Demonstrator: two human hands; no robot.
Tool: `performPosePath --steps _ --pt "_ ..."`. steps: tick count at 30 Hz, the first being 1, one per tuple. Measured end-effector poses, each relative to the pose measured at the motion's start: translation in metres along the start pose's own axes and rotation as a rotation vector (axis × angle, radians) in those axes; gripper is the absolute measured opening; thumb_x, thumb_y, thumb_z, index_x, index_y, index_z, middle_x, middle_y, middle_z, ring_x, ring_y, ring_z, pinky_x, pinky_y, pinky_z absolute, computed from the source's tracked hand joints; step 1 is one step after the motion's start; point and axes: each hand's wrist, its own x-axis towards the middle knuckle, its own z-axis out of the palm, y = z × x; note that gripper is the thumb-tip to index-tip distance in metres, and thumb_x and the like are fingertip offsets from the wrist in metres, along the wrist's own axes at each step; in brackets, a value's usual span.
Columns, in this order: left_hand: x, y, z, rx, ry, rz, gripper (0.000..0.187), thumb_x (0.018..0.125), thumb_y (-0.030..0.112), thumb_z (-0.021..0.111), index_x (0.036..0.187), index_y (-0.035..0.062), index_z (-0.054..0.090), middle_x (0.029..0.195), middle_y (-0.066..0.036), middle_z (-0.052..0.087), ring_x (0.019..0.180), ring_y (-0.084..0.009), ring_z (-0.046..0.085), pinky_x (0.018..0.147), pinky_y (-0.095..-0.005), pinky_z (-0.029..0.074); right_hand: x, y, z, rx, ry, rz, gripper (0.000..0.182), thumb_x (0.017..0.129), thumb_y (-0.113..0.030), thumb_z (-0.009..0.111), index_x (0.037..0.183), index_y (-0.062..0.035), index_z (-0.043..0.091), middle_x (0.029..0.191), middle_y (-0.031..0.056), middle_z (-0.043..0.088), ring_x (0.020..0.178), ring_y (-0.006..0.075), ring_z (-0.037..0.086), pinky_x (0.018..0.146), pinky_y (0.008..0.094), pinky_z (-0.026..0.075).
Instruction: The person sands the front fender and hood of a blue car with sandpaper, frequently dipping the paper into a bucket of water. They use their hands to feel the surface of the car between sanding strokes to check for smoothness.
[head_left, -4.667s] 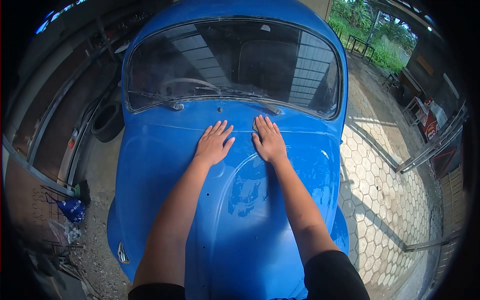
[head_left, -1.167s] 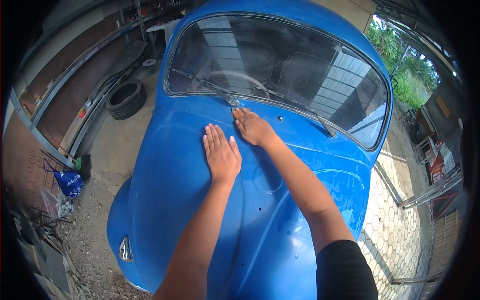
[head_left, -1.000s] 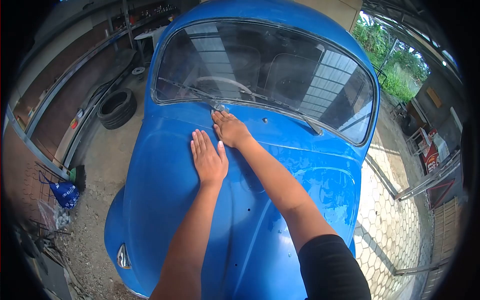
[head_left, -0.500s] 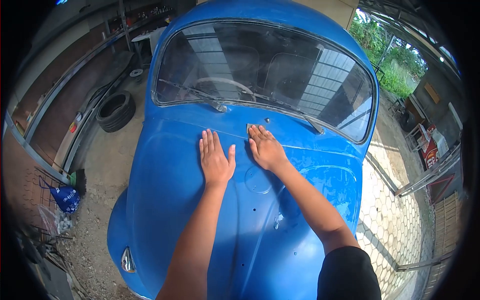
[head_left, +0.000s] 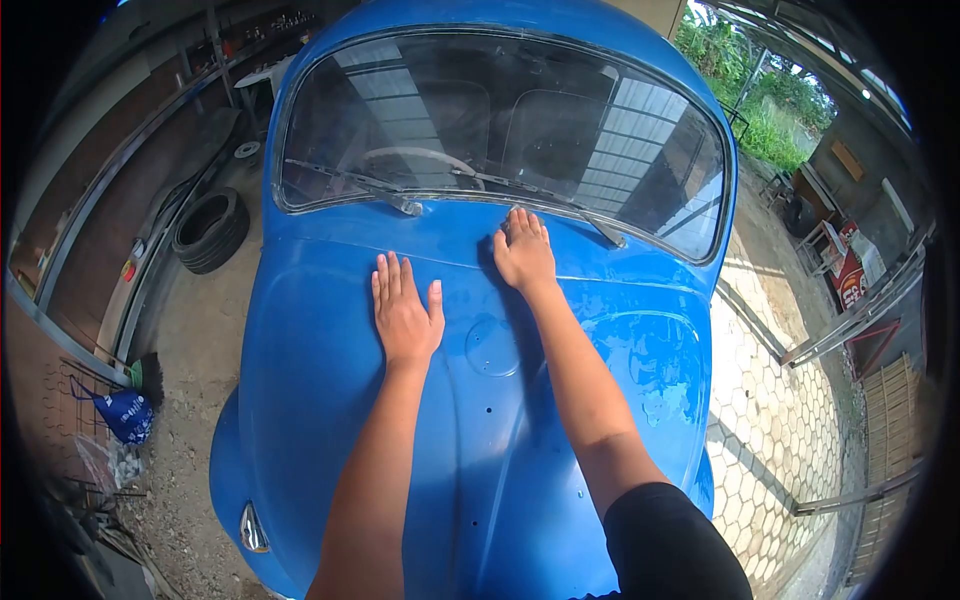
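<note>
The blue car's front hood [head_left: 310, 380] fills the middle of the view, with wet patches on its right side. My left hand [head_left: 406, 315] lies flat on the hood, fingers stretched and thumb apart, holding nothing. Farther up, my right hand [head_left: 523, 255] presses flat on the panel just below the windshield [head_left: 500, 120], fingertips near its lower edge. A small grey piece that looks like sandpaper showed under those fingers a moment ago; the hand now hides it. Two wipers, the left one [head_left: 405, 204] and the right one [head_left: 610, 235], rest along the glass.
A loose tire [head_left: 211, 231] lies on the floor at the left, near a metal rail. Below it are a blue bag [head_left: 124, 414] and clutter. Hexagonal paving [head_left: 770, 430] runs along the right side. A chrome-trimmed lamp [head_left: 253, 528] sits on the left fender.
My right hand has slid up the panel toward the windshield, covering the grey piece under it. My left hand stays on about the same spot of the hood. The view has shifted slightly.
</note>
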Motion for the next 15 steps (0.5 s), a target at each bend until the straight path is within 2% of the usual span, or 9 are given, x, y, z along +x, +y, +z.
performPosePath --steps 2,5,10,15 --pt "0.000 -0.002 0.001 0.007 -0.005 0.003 0.065 0.111 0.042 0.045 0.146 -0.0123 0.055 0.162 -0.029 0.045 0.158 -0.0409 0.033 0.132 -0.0501 0.022 0.003 0.002 -0.001 0.051 -0.065 -0.014 0.077 0.104 -0.048 0.045 0.164 0.0003 0.038 0.170 0.0172 0.039 0.161 0.0321 0.029 0.133 0.0456 0.021" --pt "0.002 0.000 0.002 0.029 -0.017 0.005 0.064 0.111 0.042 0.045 0.145 -0.0116 0.056 0.161 -0.029 0.046 0.158 -0.0398 0.033 0.132 -0.0494 0.022 -0.036 0.004 -0.029 0.031 -0.166 -0.058 0.079 0.103 -0.050 0.045 0.165 -0.0015 0.037 0.170 0.0154 0.039 0.162 0.0313 0.028 0.133 0.0442 0.020" --pt "0.000 0.000 0.001 0.021 -0.044 -0.017 0.063 0.112 0.042 0.045 0.143 -0.0114 0.059 0.161 -0.028 0.047 0.158 -0.0384 0.034 0.132 -0.0485 0.022 0.005 0.006 -0.021 0.054 -0.139 -0.030 0.074 0.104 -0.049 0.042 0.161 -0.0012 0.044 0.169 0.0159 0.041 0.161 0.0333 0.029 0.133 0.0426 0.020" --pt "0.002 -0.002 0.004 -0.022 -0.039 -0.014 0.063 0.111 0.042 0.048 0.140 -0.0118 0.061 0.158 -0.029 0.050 0.157 -0.0387 0.035 0.132 -0.0479 0.024 -0.084 0.012 -0.057 0.077 -0.217 -0.232 0.081 0.100 -0.052 0.049 0.163 -0.0023 0.040 0.169 0.0151 0.041 0.161 0.0331 0.030 0.133 0.0426 0.021"
